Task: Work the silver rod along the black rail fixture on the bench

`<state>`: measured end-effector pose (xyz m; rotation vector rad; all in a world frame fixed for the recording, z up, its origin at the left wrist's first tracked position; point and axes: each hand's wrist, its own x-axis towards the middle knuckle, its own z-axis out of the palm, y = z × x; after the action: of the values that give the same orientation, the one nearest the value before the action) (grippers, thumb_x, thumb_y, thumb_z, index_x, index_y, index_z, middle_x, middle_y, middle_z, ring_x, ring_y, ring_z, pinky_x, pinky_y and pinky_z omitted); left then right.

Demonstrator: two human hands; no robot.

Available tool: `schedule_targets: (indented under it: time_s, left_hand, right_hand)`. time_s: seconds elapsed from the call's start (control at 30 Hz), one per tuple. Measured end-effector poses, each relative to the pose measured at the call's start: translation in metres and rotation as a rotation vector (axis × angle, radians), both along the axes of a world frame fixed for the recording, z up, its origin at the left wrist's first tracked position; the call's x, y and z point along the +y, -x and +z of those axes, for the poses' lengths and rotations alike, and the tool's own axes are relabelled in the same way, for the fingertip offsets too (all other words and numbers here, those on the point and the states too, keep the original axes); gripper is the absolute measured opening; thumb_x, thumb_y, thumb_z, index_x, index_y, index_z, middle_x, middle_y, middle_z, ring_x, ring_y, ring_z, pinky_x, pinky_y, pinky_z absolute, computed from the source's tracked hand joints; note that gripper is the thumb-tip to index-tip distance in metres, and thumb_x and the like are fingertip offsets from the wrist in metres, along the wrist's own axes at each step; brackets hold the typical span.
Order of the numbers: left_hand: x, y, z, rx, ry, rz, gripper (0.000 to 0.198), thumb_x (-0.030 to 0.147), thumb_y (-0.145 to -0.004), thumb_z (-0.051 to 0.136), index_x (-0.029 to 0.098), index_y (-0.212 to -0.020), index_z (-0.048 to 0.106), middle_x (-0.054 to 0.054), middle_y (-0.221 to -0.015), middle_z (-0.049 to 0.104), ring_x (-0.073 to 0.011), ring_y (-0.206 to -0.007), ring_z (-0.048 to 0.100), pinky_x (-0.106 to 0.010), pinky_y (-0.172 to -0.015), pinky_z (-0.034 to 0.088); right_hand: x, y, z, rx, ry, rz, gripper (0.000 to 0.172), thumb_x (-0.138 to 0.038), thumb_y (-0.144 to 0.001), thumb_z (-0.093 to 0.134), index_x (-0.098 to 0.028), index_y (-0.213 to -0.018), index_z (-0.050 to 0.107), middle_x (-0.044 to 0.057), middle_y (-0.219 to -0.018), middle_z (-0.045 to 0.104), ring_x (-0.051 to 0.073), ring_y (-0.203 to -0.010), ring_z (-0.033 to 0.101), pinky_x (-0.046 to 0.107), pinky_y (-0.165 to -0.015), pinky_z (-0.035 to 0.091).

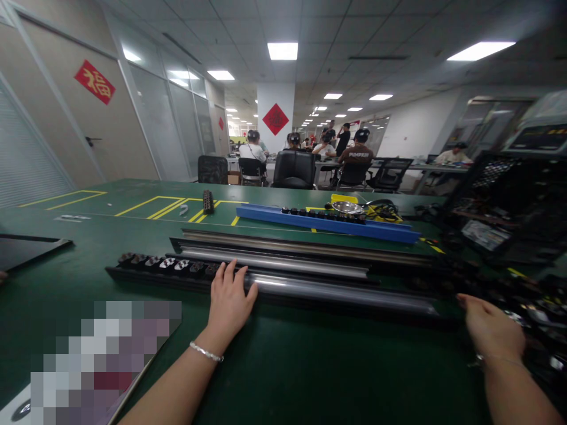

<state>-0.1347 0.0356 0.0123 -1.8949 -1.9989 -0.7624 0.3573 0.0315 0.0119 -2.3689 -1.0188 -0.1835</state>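
My left hand (231, 298) lies with its fingers spread on the nearest long black channel (345, 291), holding nothing. A row of small black blocks with shiny tops (175, 264) sits in the left part of that channel, up to my fingertips. The rest of its length to the right shows a smooth grey surface. My right hand (494, 327) is beyond the channel's right end, beside a dark heap of black parts (482, 277). Its fingers are pressed together; what they hold, if anything, is hidden.
Behind lie more long channels (274, 261) and a blue channel (328, 225) with black blocks. A metal dish (348, 207) and a small ribbed block (208, 202) stand farther back. A blurred-out sheet (106, 366) is front left. A black crate (500, 200) stands right.
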Motion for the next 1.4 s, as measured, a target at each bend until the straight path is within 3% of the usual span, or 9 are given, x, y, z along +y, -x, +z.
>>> schedule_targets:
  time_s: [0.07, 0.17, 0.27, 0.33, 0.47, 0.7, 0.9, 1.17, 1.4]
  left_hand:
    - [0.0, -0.001, 0.001, -0.003, -0.008, 0.015, 0.042, 0.036, -0.081, 0.047, 0.016, -0.116, 0.057, -0.013, -0.136, 0.042, -0.0326, -0.129, 0.028, -0.047, -0.101, 0.032]
    - [-0.002, -0.003, 0.002, 0.006, 0.004, 0.03, 0.041, 0.036, -0.081, 0.046, 0.016, -0.116, 0.058, -0.011, -0.137, 0.042, -0.0352, -0.129, 0.027, -0.049, -0.1, 0.032]
    - [-0.003, -0.003, 0.003, 0.017, 0.019, 0.014, 0.041, 0.035, -0.083, 0.044, 0.017, -0.117, 0.057, -0.008, -0.136, 0.044, -0.036, -0.129, 0.026, -0.05, -0.099, 0.033]
    - [-0.002, -0.002, 0.002, 0.019, 0.018, 0.004, 0.04, 0.035, -0.082, 0.045, 0.017, -0.116, 0.058, -0.007, -0.135, 0.046, -0.0353, -0.128, 0.027, -0.05, -0.099, 0.034]
    - [-0.001, -0.001, 0.002, 0.009, 0.012, -0.019, 0.038, 0.035, -0.082, 0.045, 0.017, -0.112, 0.06, -0.007, -0.131, 0.05, -0.0325, -0.126, 0.032, -0.047, -0.101, 0.033]
    - [0.0, -0.003, 0.006, 0.05, -0.011, -0.16, 0.033, 0.029, -0.084, 0.043, 0.017, -0.107, 0.063, -0.009, -0.124, 0.055, -0.0253, -0.122, 0.04, -0.042, -0.106, 0.029]
    - [-0.004, -0.005, 0.005, -0.029, 0.002, -0.01, 0.039, 0.033, -0.081, 0.048, 0.022, -0.118, 0.056, -0.012, -0.143, 0.031, -0.0314, -0.125, 0.036, -0.05, -0.101, 0.031]
    - [-0.006, -0.002, 0.004, 0.007, 0.116, 0.054, 0.041, 0.04, -0.084, 0.044, 0.027, -0.12, 0.055, -0.015, -0.135, 0.041, -0.0326, -0.125, 0.036, -0.052, -0.102, 0.026]
    - [-0.005, -0.001, 0.0, -0.017, 0.14, 0.043, 0.042, 0.042, -0.084, 0.042, 0.029, -0.123, 0.053, -0.012, -0.135, 0.043, -0.0318, -0.128, 0.033, -0.052, -0.103, 0.025]
  right_hand:
    - [-0.003, 0.015, 0.011, 0.092, 0.031, -0.03, 0.051, -0.043, -0.083, 0.026, -0.021, -0.107, 0.065, 0.012, -0.104, 0.065, 0.029, -0.088, 0.061, 0.037, -0.066, 0.044]
    - [-0.003, 0.049, 0.021, 0.039, 0.013, 0.107, 0.051, -0.042, -0.084, 0.025, -0.019, -0.108, 0.063, 0.013, -0.109, 0.062, 0.03, -0.096, 0.058, 0.039, -0.075, 0.044]
    - [0.003, 0.083, 0.019, -0.096, -0.087, 0.319, 0.04, -0.033, -0.081, 0.033, -0.019, -0.096, 0.066, 0.008, -0.112, 0.062, 0.024, -0.104, 0.055, 0.036, -0.086, 0.043]
    - [0.008, 0.1, 0.014, -0.227, -0.037, 0.425, 0.038, -0.033, -0.08, 0.034, -0.02, -0.093, 0.067, 0.006, -0.115, 0.061, 0.024, -0.104, 0.055, 0.038, -0.088, 0.042]
    - [0.012, 0.114, 0.011, -0.286, 0.058, 0.499, 0.037, -0.034, -0.081, 0.035, -0.023, -0.094, 0.068, 0.003, -0.114, 0.063, 0.023, -0.1, 0.058, 0.039, -0.085, 0.044]
    - [0.011, 0.114, 0.018, -0.298, 0.147, 0.501, 0.039, -0.035, -0.08, 0.034, -0.027, -0.092, 0.07, 0.0, -0.104, 0.067, 0.023, -0.097, 0.059, 0.039, -0.08, 0.045]
    - [0.011, 0.115, 0.018, -0.292, 0.172, 0.501, 0.04, -0.036, -0.08, 0.033, -0.027, -0.094, 0.07, 0.001, -0.104, 0.067, 0.024, -0.099, 0.058, 0.039, -0.08, 0.045]
    - [0.005, 0.119, 0.021, -0.313, 0.183, 0.523, 0.041, -0.032, -0.081, 0.031, -0.024, -0.098, 0.068, 0.003, -0.106, 0.066, 0.022, -0.101, 0.057, 0.037, -0.084, 0.043]
    - [0.003, 0.124, 0.006, -0.338, 0.101, 0.38, 0.04, -0.03, -0.081, 0.031, -0.029, -0.103, 0.065, 0.001, -0.115, 0.062, 0.023, -0.111, 0.051, 0.043, -0.092, 0.037]
